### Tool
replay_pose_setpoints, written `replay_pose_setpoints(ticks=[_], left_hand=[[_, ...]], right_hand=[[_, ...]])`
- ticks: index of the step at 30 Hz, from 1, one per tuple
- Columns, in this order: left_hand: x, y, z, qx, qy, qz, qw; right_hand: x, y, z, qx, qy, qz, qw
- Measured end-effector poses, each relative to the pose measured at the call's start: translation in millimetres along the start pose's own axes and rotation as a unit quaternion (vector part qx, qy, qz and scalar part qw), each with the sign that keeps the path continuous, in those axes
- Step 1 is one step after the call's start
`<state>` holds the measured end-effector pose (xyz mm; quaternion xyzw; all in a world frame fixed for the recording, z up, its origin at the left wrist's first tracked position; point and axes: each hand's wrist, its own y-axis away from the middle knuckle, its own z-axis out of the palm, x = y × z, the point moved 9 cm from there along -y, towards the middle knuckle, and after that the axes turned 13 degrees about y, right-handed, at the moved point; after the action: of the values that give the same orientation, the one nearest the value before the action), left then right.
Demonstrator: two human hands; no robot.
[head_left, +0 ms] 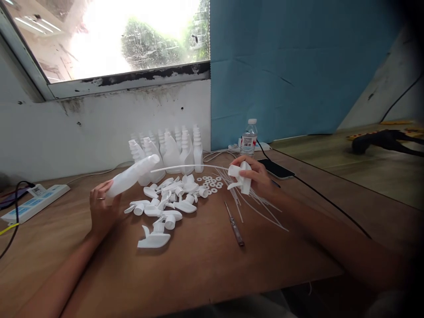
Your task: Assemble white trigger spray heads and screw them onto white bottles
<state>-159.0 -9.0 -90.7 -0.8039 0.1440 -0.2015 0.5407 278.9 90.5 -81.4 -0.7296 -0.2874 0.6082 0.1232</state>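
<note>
My left hand [105, 205] grips a white plastic bottle [132, 176] by its base, tilted with the neck up and to the right. In my right hand [256, 176] is a white trigger spray head [244, 177], lying on its side. A thin dip tube [192, 166] runs left from the spray head in a slight arc, and its far end is at the bottle's mouth; whether the tip is inside I cannot tell. Below lies a pile of white spray heads [172, 198]. Small white washers [212, 182] and loose dip tubes [261, 203] lie near my right hand.
Several white bottles [172, 152] stand by the wall. A screwdriver [234, 225] lies on the brown table [198, 274]. At the back right are a water bottle [249, 139] and a phone [276, 168] with a cable. A power strip [36, 203] sits at the left.
</note>
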Motion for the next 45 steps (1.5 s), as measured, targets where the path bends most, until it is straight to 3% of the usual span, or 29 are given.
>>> replay_pose_setpoints(ticks=[5,15,26,36,39,45], left_hand=[[14.7,-2.2,13.4,-0.042,-0.017,0.055,0.997],[5.9,-3.7,6.1,-0.034,-0.028,0.035,0.998],[12.0,-3.1,9.0,-0.040,-0.015,0.055,0.998],[6.0,-4.0,9.0,-0.044,-0.016,0.031,0.998],[16.9,-4.5,7.6,-0.046,-0.011,0.058,0.997],[65.7,-6.4,5.8,-0.053,-0.004,0.110,0.993]], right_hand=[[9.6,-1.0,-10.8,0.029,0.031,0.005,0.999],[22.9,-5.9,-26.1,0.045,0.045,0.002,0.998],[34.2,-6.1,-27.8,0.050,0.056,0.053,0.996],[41.8,-6.8,-31.6,0.050,0.052,0.046,0.996],[41.1,-7.3,-21.9,0.009,0.024,0.057,0.998],[16.3,-2.1,31.7,-0.155,-0.040,0.130,0.979]])
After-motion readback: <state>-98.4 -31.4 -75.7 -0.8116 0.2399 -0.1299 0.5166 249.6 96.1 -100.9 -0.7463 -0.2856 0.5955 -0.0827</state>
